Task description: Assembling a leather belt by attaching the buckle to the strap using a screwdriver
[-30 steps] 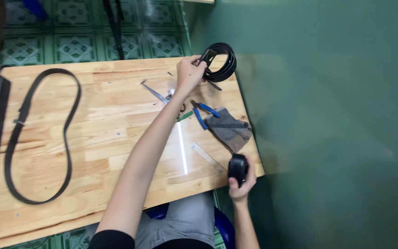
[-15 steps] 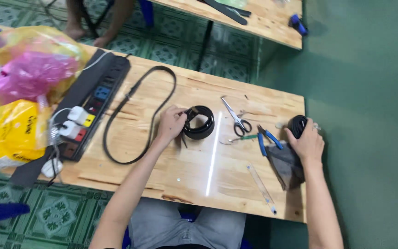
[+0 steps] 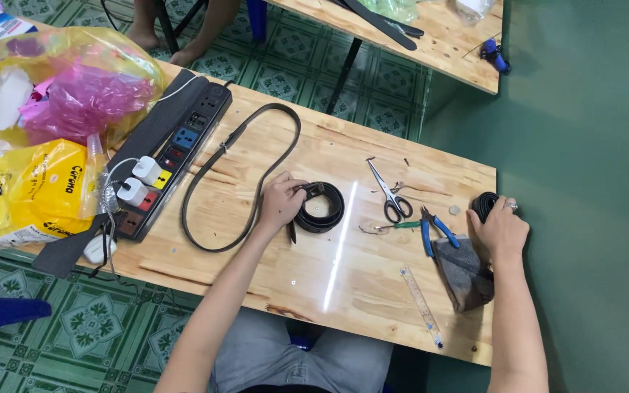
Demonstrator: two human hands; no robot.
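Two yellow plastic bags (image 3: 45, 138) sit at the far left of the wooden table (image 3: 314, 284), one clear and stuffed with pink material, one opaque. Next comes one black power strip (image 3: 172, 156) with two white plugs (image 3: 136, 182) pushed into it. One long dark belt (image 3: 238, 175) lies in an open loop just right of the strip, flat on the wood.

One coiled black belt (image 3: 322, 207) lies near the table's middle, and the left hand (image 3: 279, 204) rests on its left edge, fingers curled around the coil and holding it down. One pair of scissors (image 3: 391, 196) lies to the right of the coil, well apart from it, blades pointing away from the person. One pair of blue-handled pliers (image 3: 434, 229) lies beside the scissors, touching one grey cloth (image 3: 464, 273). One clear ruler (image 3: 422, 298) lies near the front edge, left of the cloth.

One second black roll (image 3: 483, 204) sits at the right edge of the table, gripped by the right hand (image 3: 502, 231), which covers most of it. One more table (image 3: 431, 36) stands beyond, carrying a dark strap (image 3: 380, 22).
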